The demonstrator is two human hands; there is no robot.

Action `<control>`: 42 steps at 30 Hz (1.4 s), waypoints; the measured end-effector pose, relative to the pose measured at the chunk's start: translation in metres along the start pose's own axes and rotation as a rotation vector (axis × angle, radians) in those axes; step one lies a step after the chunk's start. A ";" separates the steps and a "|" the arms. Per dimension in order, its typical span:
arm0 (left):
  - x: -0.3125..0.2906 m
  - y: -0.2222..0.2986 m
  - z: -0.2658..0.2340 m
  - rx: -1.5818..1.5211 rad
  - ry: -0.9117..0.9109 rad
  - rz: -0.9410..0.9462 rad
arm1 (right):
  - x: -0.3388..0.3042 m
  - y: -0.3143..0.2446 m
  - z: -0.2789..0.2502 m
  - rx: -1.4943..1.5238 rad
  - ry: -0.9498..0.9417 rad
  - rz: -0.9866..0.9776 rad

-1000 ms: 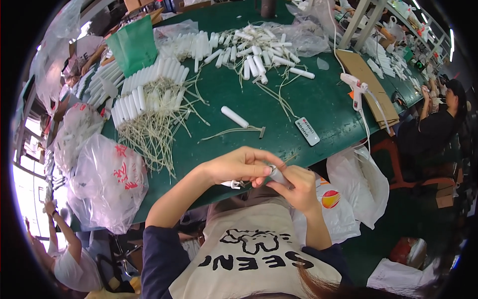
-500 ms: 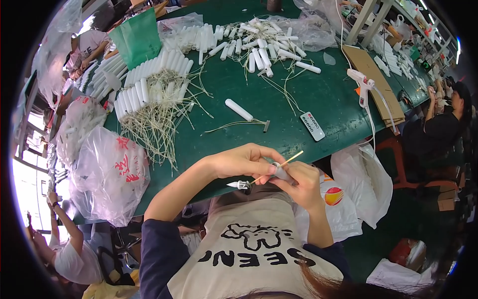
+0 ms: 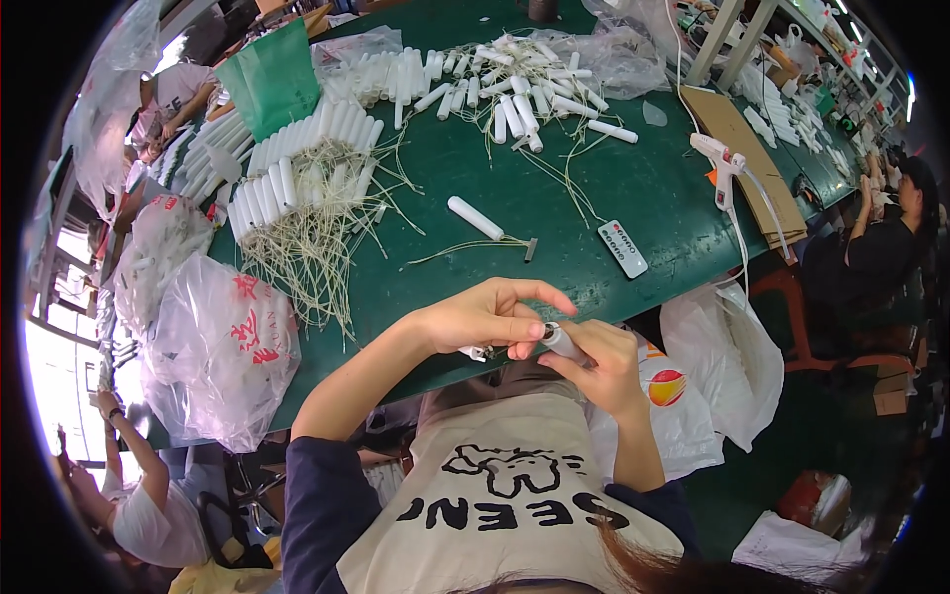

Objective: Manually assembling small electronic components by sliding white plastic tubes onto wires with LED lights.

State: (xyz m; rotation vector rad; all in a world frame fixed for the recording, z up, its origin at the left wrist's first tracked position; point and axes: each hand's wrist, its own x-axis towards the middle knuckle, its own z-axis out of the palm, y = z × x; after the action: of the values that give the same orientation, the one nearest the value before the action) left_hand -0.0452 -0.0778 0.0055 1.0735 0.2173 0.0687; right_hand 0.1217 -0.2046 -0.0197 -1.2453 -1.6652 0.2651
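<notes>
A short white candle tube (image 3: 562,343) is gripped in my right hand (image 3: 609,364), its dark open end toward my left hand. My left hand (image 3: 485,315) is beside that opening. Its thumb is close to the tube's rim, and its index finger arches above. Under the left hand a small white pointed piece (image 3: 473,352) sticks out, partly hidden; the curled lower fingers seem to hold it. On the green table ahead lies a single white candle tube (image 3: 475,218) with a thin wire and a small metal-looking end.
Rows of white tubes (image 3: 267,193) with tangled wires (image 3: 307,262) cover the left; another heap (image 3: 524,94) lies at the back. A white remote (image 3: 621,249), a glue gun (image 3: 722,163) and cardboard (image 3: 742,158) are at right. Plastic bags (image 3: 218,346) hang at the table edge. Other people sit nearby.
The thin pale stick that crossed between my hands is out of sight. My left index finger has lifted and straightened. The pointed white piece has moved up and is more covered.
</notes>
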 end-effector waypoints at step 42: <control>-0.009 -0.014 0.010 0.130 0.026 -0.144 | 0.030 0.114 -0.039 -0.035 0.125 0.456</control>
State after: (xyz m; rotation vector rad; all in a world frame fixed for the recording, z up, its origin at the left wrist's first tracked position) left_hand -0.0525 -0.0941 -0.0008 1.1840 0.3252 -0.0615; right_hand 0.2222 -0.1436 -0.0591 -1.6281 -1.2695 0.4250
